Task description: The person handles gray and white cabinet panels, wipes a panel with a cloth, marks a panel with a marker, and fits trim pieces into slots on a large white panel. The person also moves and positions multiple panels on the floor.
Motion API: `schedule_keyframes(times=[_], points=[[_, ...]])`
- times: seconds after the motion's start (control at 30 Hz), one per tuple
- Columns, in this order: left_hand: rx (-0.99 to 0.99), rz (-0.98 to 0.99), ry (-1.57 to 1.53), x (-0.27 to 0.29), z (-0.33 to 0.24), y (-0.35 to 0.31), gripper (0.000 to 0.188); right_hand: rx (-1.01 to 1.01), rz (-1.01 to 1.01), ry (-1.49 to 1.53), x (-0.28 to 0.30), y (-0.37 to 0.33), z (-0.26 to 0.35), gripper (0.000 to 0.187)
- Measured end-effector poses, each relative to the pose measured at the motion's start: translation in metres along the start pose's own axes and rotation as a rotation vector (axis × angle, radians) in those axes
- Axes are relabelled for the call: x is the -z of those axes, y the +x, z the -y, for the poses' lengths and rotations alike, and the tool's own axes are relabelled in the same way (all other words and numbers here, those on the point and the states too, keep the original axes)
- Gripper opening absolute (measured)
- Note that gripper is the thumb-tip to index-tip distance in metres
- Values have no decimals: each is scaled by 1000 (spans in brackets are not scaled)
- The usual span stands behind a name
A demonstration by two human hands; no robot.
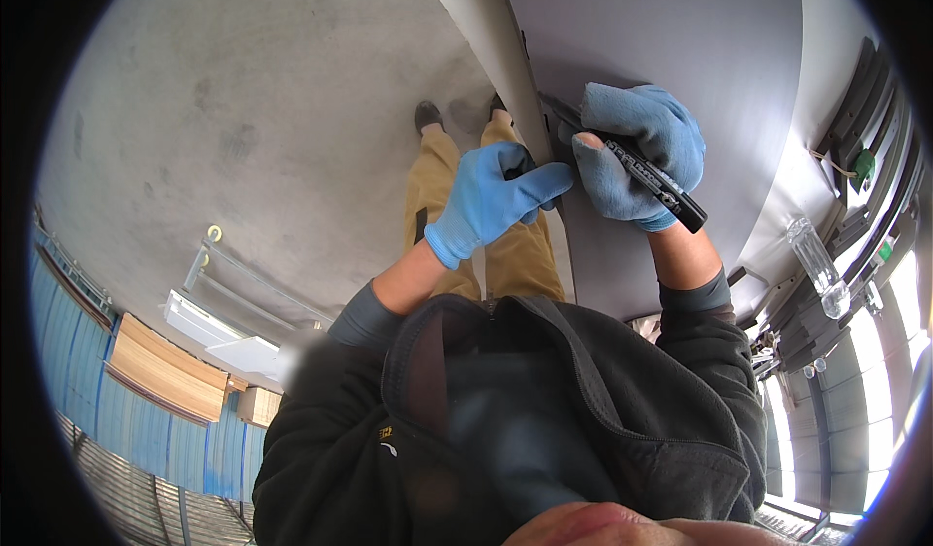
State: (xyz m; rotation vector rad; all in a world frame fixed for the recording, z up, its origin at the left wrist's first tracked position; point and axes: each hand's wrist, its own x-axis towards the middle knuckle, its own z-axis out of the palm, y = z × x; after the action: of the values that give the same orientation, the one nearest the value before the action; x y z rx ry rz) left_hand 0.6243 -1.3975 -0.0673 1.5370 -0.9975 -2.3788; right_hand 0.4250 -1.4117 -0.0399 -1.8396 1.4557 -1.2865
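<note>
My right hand [646, 152], in a blue glove with a bare thumb tip, is closed round a black marker pen [667, 188] above the grey panel [671, 21]. The pen lies slantwise, its thick end toward my right wrist and its other end toward the panel's left edge. At that edge my left hand [501, 194], also gloved in blue, is closed with its thumb pointing right. Dark patches show between its fingers. Whether these are a held thing or the glove's palm I cannot make out. A small gap parts the two hands.
Concrete floor [243, 89] lies left of the panel, with my legs and shoes beside its edge. A metal-framed trolley [258, 303] and stacked wooden boards [170, 366] stand left. On the right are a clear plastic bottle [816, 259] and dark metal profiles [855, 108].
</note>
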Motion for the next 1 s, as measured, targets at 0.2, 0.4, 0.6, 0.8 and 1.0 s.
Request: schedule_keyframes(times=[0.2,0.4,0.6,0.8,1.0], points=[[2,0,23,1,1,0,47,-18,20,9,6,-5,0,18],[15,-11,31,0,-2,-1,47,-31,-21,-15,6,-5,1,17],[32,63,45,4,-6,-1,41,-51,-12,-16,1,-3,2,18],[53,85,85,6,-7,-1,39,-11,25,-15,7,-6,-1,19],[36,19,75,2,-7,0,48,-139,-24,49,6,-7,4,20]])
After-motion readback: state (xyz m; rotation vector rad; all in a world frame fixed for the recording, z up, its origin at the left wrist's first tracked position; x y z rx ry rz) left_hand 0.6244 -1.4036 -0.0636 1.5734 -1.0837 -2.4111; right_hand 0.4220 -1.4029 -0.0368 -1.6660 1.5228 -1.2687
